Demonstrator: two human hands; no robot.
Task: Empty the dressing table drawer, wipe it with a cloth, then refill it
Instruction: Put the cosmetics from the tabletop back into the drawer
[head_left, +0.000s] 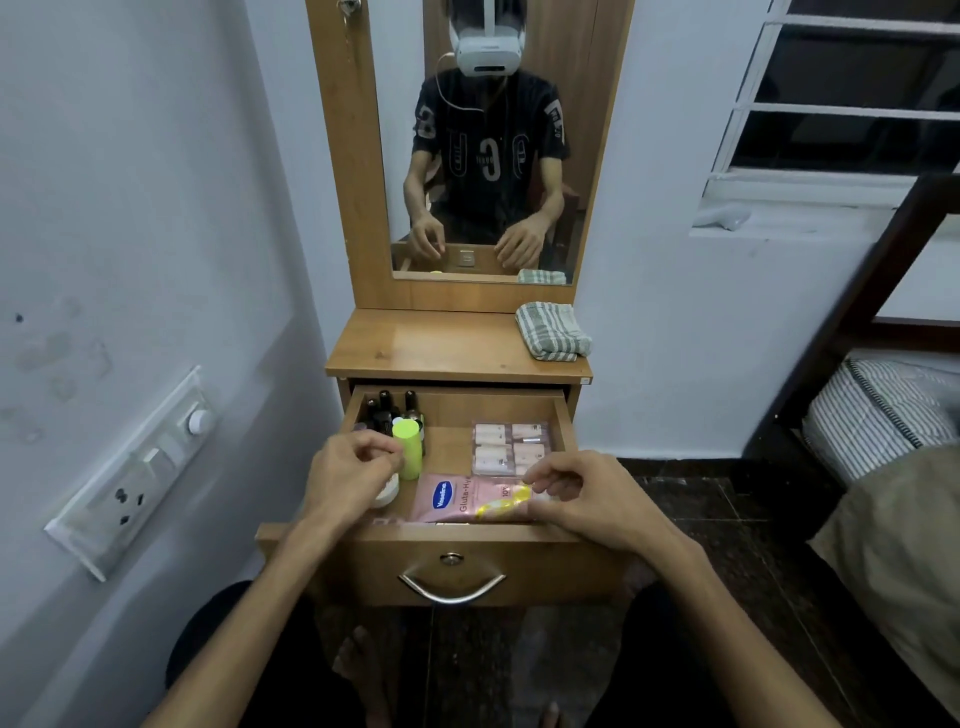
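Both hands hovered over the open, still-full dressing table drawer (563, 415).

The left hand (349, 475) hung with fingers loosely curled, holding nothing, its fingertips just beside the upright lime-green tube (407, 448). The right hand (582, 496), fingers also loosely bent and holding nothing, hovered above the pink Vaseline tube (452, 499). The folded striped cloth (553, 331) lay on the tabletop's right side.

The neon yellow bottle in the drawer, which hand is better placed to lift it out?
Left, probably. The left hand hovers right beside the neon yellow bottle, fingertips almost at it, while the right hand sits across the drawer over the pink Vaseline tube.
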